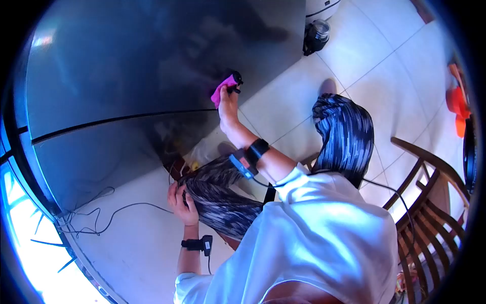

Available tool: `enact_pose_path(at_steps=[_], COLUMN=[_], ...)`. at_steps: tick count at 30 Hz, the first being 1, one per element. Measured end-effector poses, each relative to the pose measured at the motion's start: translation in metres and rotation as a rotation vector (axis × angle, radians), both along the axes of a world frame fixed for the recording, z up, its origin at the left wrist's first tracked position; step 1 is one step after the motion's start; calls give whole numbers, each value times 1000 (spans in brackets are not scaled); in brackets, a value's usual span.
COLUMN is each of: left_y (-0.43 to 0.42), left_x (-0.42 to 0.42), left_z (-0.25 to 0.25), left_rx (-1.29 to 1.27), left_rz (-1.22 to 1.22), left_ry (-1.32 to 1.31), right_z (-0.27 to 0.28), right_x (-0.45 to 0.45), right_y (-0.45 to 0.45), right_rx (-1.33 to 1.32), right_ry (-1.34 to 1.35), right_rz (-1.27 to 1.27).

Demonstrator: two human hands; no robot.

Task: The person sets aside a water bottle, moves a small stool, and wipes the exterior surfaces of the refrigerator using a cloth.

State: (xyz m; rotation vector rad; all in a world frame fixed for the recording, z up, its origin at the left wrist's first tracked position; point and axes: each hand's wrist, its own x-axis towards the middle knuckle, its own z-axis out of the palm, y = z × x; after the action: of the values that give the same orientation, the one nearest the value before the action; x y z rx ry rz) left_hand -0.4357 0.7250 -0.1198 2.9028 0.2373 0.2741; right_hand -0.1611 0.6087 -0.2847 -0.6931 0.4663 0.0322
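A bright pink cloth (pixel 220 92) is in my right hand (pixel 229 107), its fingers closed round it at the edge of a large dark glossy panel (pixel 152 55). A small black piece (pixel 235 81) shows beside the cloth; whether it is held too, I cannot tell. Lower left, my left hand (pixel 183 203) rests on the knee of the patterned dark trousers (pixel 223 197), fingers somewhat apart and nothing visible in them. Both wrists wear black straps with small devices, the right one bluish (pixel 243 164).
A slatted wooden chair (pixel 422 207) stands at right. A clear jar (pixel 320 30) is at the top on the tiled floor (pixel 385 66). Thin black cables (pixel 121 206) run along the floor at left. Orange-red items (pixel 457 101) lie at far right.
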Motion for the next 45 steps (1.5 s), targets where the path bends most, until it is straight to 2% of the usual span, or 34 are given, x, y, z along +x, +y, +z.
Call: enact_pose_path(at_steps=[3, 5, 7, 9, 12, 14, 17, 18, 21, 22, 26, 28, 31, 35, 37, 39, 41, 44, 45], left_y=[2, 6, 1, 2, 4, 1, 5, 5, 7, 8, 6, 5, 10, 8, 7, 7, 7, 8, 8], left_x=[-4, -7, -8, -5, -4, -2, -4, -3, -6, -7, -9, -13, -18, -16, -14, -12, -10, -10, -10], left_z=[-3, -8, -9, -5, -3, -3, -5, -7, -8, -8, -8, -6, -11, -9, -8, -6, -5, -9, -10], left_rx=[-14, -26, -35, -34, -20, -30, -46, -51, -69, -59, -93, -97, -78, -60, -49, -39, -48, -52, -64], left_rz=[17, 14, 21, 26, 39, 43, 39, 34, 27, 28, 41, 43, 18, 35, 33, 41, 24, 31, 28], left_ry=[-15, -55, -79, -55, -70, -73, -84, -90, -82, -83, -81, -65, -77, -55, -38, -29, -35, -52, -57], right_z=[-27, -24, -13, 7, 30, 97, 176, 194, 206, 198, 153, 130, 82, -2, -28, -44, -45, -54, -40], right_x=[20, 31, 26, 9, -3, -4, -10, -17, -23, -24, -31, -35, -26, -11, 9, 16, 12, 14, 16], right_y=[-18, -56, -48, -13, -1, -18, -12, -4, 23, 24, 34, 44, 57, 67, 47, 25, 1, -37, -54], right_rx=[7, 40, 78, -132, -9, 68, -172, -291, -972, -871, -931, -789, -394, -327, 298, 357, 409, 481, 457], right_ry=[73, 111, 129, -15, -74, -113, -362, -388, -482, -594, -594, -315, -149, 58, 520, 413, 427, 425, 399], right_rz=[-93, -54, -64, -159, -27, 30, -187, -188, -291, -269, -213, -142, -348, -336, -225, -62, 52, 13, -15])
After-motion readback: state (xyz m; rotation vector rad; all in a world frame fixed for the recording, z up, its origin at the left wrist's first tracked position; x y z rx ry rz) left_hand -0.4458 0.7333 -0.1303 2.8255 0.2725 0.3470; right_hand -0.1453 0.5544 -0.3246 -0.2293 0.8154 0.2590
